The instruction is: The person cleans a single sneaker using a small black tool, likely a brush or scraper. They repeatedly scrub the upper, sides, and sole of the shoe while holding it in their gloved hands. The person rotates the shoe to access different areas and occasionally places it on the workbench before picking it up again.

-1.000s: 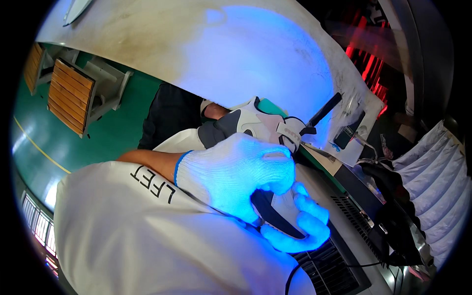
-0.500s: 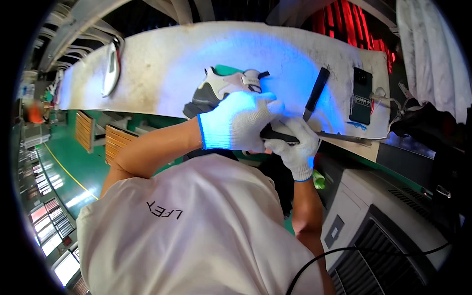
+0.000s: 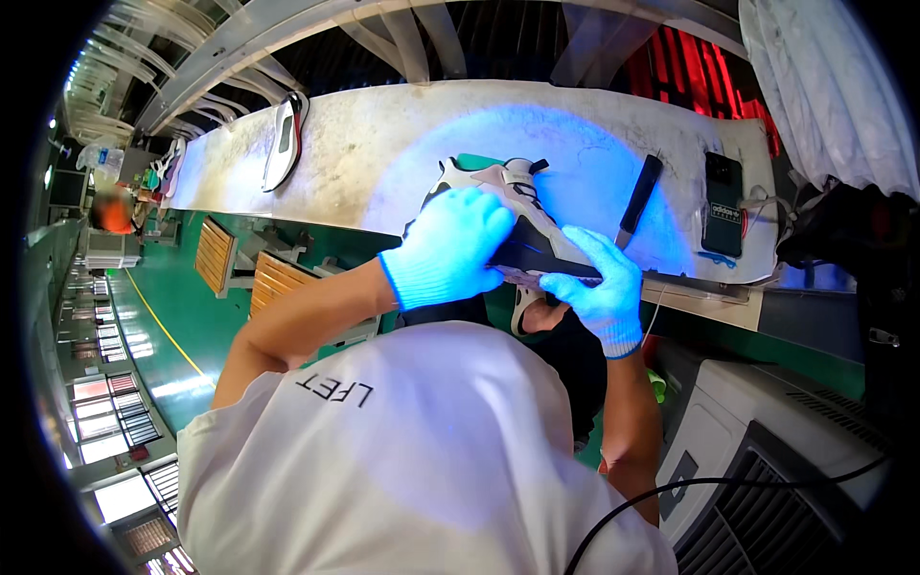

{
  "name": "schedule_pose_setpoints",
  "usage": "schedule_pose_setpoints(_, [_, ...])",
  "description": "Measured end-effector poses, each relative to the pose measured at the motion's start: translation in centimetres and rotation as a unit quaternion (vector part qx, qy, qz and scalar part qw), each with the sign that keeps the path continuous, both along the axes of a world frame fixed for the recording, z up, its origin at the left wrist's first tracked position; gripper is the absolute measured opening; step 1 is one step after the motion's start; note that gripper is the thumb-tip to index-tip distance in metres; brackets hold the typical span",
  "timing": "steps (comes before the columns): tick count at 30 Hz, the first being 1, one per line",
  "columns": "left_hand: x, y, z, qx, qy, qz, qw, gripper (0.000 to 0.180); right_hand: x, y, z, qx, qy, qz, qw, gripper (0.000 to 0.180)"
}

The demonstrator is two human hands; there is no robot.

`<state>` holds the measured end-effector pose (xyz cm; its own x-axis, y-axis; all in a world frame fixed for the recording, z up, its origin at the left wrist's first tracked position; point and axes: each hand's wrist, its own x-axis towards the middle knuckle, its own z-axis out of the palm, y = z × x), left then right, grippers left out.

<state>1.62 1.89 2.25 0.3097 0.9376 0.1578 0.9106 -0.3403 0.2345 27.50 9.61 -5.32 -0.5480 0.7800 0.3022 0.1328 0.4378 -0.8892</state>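
Observation:
At the near edge of the table I have a white and dark grey sneaker [image 3: 541, 244] with a green inside. Its dark side and sole edge face me, and the toe points right. My left hand [image 3: 455, 244], in a white knit glove lit blue, is closed over the heel half with its fingers curled, hiding that part. At the toe end, my gloved right hand [image 3: 609, 287] grips the shoe between thumb and fingers. Just beyond the right hand, a knife with a black handle [image 3: 642, 196] lies on the table.
Farther right on the pale table [image 3: 335, 120] lies a dark phone [image 3: 724, 201]. A second white shoe [image 3: 284, 144] rests at the far left. Below right stands a grey vented machine [image 3: 767, 431] with a black cable [image 3: 728, 482] crossing before it. Wooden-slatted seats [image 3: 218, 254] stand left.
My hands have moved apart along the sneaker, and its dark side now shows between them. My right hand has opened out around the toe. The whole view has shifted slightly.

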Motion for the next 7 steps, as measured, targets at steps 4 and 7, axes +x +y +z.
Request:
schedule_pose_setpoints(4, [0.4, 0.9, 1.1, -0.103, 0.019, -0.029, 0.994, 0.043, -1.1, -0.2, 2.8, 0.183, -0.114, 0.015, 0.976, 0.084])
schedule_pose_setpoints(7, [-0.1, 0.6, 1.6, -0.168, -0.050, 0.059, 0.983, 0.047, -2.3, -0.1, 2.9, 0.170, -0.162, 0.010, 0.972, 0.090])
